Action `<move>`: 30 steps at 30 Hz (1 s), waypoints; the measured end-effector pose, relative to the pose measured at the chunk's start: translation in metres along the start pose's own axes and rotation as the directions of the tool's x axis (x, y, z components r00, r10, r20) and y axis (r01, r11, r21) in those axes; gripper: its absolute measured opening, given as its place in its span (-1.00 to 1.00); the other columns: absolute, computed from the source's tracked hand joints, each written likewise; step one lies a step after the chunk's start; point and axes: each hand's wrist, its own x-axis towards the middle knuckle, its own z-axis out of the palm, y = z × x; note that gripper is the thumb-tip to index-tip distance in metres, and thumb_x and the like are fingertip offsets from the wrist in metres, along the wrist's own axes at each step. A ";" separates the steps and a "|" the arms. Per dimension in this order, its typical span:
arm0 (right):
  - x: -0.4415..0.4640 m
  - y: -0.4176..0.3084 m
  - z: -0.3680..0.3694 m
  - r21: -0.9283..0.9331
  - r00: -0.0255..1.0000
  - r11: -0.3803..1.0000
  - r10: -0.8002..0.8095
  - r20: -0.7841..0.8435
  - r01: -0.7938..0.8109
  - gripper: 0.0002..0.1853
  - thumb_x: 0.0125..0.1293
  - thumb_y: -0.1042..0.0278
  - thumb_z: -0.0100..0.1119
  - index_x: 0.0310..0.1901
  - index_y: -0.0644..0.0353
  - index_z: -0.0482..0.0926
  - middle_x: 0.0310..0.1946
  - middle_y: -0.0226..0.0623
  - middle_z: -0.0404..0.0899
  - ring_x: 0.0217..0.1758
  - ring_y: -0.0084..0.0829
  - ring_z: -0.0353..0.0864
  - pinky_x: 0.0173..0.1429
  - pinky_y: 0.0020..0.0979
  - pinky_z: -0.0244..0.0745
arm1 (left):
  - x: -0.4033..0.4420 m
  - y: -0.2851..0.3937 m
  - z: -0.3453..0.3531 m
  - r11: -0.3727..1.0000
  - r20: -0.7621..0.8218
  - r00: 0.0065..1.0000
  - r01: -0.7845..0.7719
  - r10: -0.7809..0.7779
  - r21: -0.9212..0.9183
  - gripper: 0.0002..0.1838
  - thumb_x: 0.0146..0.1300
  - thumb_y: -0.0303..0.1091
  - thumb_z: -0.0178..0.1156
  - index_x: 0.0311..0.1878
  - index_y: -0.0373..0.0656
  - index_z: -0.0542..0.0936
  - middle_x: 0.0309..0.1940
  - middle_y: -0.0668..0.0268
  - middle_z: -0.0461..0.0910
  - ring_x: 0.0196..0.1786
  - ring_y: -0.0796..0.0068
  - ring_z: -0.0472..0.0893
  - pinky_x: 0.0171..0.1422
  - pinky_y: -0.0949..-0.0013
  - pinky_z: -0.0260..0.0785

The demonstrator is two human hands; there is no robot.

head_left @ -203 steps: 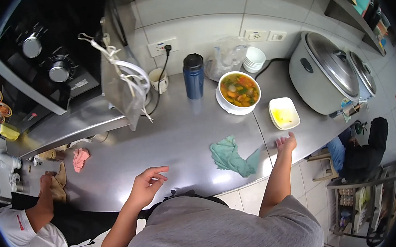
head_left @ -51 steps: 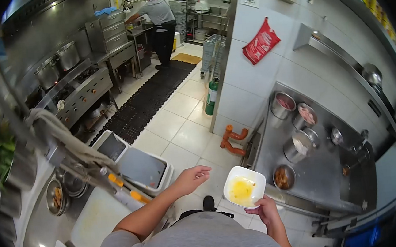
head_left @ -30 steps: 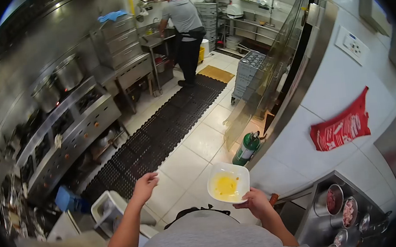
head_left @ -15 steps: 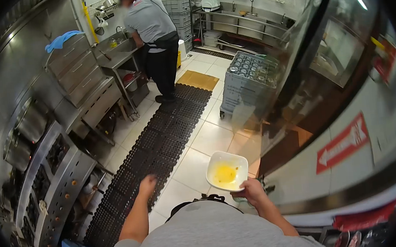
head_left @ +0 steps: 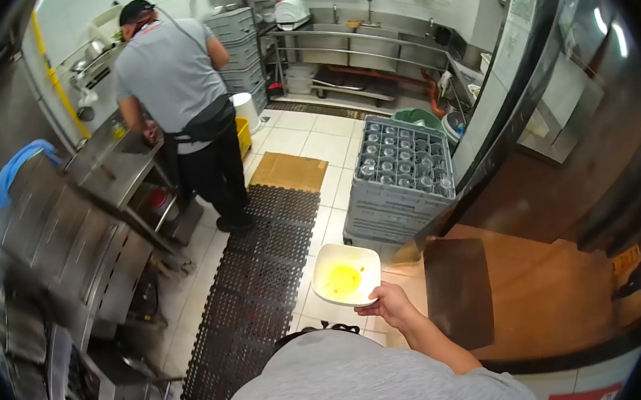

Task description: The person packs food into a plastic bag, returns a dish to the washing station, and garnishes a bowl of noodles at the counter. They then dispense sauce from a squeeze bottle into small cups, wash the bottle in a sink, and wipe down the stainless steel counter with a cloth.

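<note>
A white square bowl (head_left: 324,258) with a yellow liquid or residue in its bottom is held out in front of my body, above the tiled floor. My right hand (head_left: 392,305) is closed on the bowl's near right rim, the thumb over the edge and the fingers beneath. A few small dark specks show in the yellow. My left hand is out of the picture.
Ahead stands a grey rack stack (head_left: 400,193) of upturned glasses. A co-worker (head_left: 173,83) bends over the steel sink counter (head_left: 96,162) at left. A black rubber mat (head_left: 248,282) and a piece of cardboard (head_left: 288,173) cover the floor. An opening lies right.
I have moved forward, so the glass rack and the co-worker are nearer. My left hand has gone out of view. The bowl stays in my right hand.
</note>
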 end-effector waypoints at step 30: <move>0.671 -0.602 -0.063 0.306 0.898 0.895 -0.189 -0.398 0.324 -0.58 0.11 0.52 -0.01 0.05 0.42 0.38 -0.20 0.04 0.60 -0.25 -0.04 0.72 -0.16 -0.13 0.71 | 0.496 0.724 -0.937 0.899 0.078 0.896 -0.437 0.436 -0.001 -0.79 0.22 -0.27 0.09 -0.19 -0.15 0.61 -0.35 0.23 0.64 -0.37 0.35 0.63 -0.33 0.20 0.49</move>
